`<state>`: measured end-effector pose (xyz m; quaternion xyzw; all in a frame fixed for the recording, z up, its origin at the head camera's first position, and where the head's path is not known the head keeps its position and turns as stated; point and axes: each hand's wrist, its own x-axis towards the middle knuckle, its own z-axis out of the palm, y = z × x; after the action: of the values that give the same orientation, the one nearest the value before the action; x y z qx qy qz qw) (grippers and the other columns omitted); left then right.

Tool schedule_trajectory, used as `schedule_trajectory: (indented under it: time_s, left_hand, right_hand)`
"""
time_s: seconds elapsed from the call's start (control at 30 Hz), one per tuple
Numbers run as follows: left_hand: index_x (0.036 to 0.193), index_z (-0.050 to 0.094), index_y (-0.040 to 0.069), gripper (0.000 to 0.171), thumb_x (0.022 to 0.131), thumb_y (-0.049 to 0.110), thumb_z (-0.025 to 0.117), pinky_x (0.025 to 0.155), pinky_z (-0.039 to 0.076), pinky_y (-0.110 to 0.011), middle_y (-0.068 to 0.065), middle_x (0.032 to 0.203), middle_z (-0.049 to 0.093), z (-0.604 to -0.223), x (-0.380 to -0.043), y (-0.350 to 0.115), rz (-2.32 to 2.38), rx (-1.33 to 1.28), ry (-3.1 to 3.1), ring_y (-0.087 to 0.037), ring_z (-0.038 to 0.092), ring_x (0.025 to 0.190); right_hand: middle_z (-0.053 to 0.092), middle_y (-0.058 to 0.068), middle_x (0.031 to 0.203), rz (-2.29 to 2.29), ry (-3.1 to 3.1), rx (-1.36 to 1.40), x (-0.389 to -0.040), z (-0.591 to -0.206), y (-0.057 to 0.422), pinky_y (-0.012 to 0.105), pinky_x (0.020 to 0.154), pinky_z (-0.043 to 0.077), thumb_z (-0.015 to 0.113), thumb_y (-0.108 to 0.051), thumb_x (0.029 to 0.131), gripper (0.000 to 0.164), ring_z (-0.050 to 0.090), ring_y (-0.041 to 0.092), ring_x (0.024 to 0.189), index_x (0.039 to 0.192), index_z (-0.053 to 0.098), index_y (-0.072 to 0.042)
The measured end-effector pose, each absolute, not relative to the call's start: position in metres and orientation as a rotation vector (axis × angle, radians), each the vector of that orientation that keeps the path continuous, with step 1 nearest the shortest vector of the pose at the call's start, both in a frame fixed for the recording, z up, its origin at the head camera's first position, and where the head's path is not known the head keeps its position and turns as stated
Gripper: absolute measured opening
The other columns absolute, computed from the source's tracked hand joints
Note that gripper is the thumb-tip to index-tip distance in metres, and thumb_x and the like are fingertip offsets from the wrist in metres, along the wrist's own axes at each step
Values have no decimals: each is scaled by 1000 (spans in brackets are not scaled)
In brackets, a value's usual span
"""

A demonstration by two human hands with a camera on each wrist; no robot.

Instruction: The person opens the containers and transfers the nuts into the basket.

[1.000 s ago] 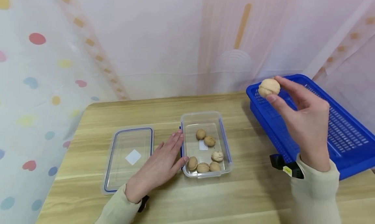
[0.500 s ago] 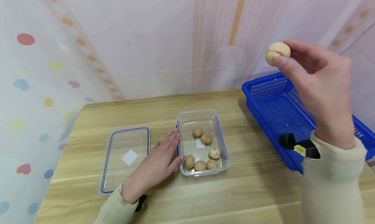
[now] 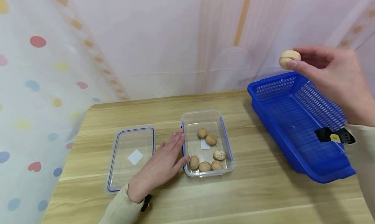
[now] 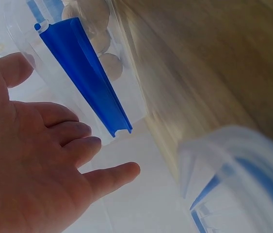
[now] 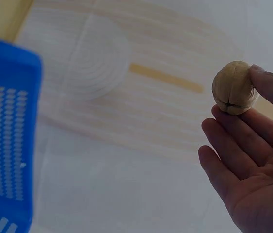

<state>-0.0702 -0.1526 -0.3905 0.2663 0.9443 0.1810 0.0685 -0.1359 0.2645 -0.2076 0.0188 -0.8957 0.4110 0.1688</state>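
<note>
My right hand (image 3: 337,71) is raised over the blue basket and pinches a pale walnut (image 3: 289,59) between thumb and fingertips. The right wrist view shows the same walnut (image 5: 234,87) with a seam and a small dark crack. My left hand (image 3: 159,167) lies with straight fingers against the left side of a clear plastic container (image 3: 193,120). Inside it sit several walnuts (image 3: 211,139), two near the middle and the others toward the front. In the left wrist view a blue locking clip (image 4: 85,73) runs along the container wall, with my fingertips right at it.
A blue slotted basket (image 3: 281,120) stands at the right of the wooden table (image 3: 249,191). Its visible floor holds no walnuts. A clear lid (image 3: 123,152) with a blue seal lies left of the container, partly under my left forearm. A patterned curtain (image 3: 158,38) hangs behind.
My right hand has risen with the walnut and moved to the right, uncovering more of the basket. The left hand stays at the container, and the walnuts inside have not moved.
</note>
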Motion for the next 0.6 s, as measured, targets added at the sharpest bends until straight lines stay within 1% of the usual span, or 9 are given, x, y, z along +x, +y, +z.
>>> schedule_trajectory:
  time_s: [0.1,0.17,0.23,0.3,0.37,0.47,0.53,0.6]
  left_hand:
    - [163,24,0,74,109,44,49,120,26,-64,-11,172,12,-391,-71,-151,542,802,2837,-30,15,158]
    - [163,24,1,74,109,45,48,120,26,-64,-11,172,13,-391,-70,-151,535,798,2835,-30,15,158]
    - [163,24,1,74,109,45,48,120,26,-64,-12,172,14,-392,-70,-152,529,797,2833,-30,15,158]
    - [163,25,0,74,109,45,48,120,26,-63,-12,172,14,-392,-70,-152,529,796,2833,-30,15,158]
    - [163,25,0,74,109,45,48,120,26,-63,-12,172,14,-392,-70,-151,530,797,2832,-30,15,158]
    - [163,25,0,74,109,45,48,120,27,-63,-12,172,14,-392,-70,-152,528,806,2835,-30,15,158]
    - [163,25,0,74,109,46,47,120,27,-63,-12,172,13,-392,-71,-152,525,815,2838,-29,15,158]
    - [163,25,0,74,109,45,48,119,28,-64,-12,172,14,-391,-71,-153,530,812,2846,-30,16,157]
  right_hand:
    - [68,-30,94,1115,-2647,23,-142,-220,278,5,72,44,78,-40,93,49,64,-8,87,133,72,-13]
    - [69,-28,96,1069,-2716,13,-145,-229,285,5,71,44,77,-45,93,53,62,-9,87,135,71,-12]
    - [72,-20,101,1011,-2779,8,-149,-238,291,5,69,44,74,-50,94,56,60,-10,87,136,69,-12]
    - [75,-7,109,981,-2820,13,-151,-248,298,6,69,44,72,-51,95,58,59,-10,86,137,69,-11]
    - [75,3,116,961,-2859,13,-154,-257,303,6,68,44,70,-52,96,60,58,-11,86,138,68,-11]
    - [73,9,121,974,-2907,13,-158,-269,310,9,69,44,69,-54,96,61,57,-9,88,139,67,-11]
    - [73,12,123,980,-2937,19,-162,-276,314,10,70,44,69,-54,96,61,58,-5,92,140,66,-11]
    - [70,17,129,985,-2973,60,-167,-283,314,9,71,43,67,-53,98,62,63,6,102,141,64,-8]
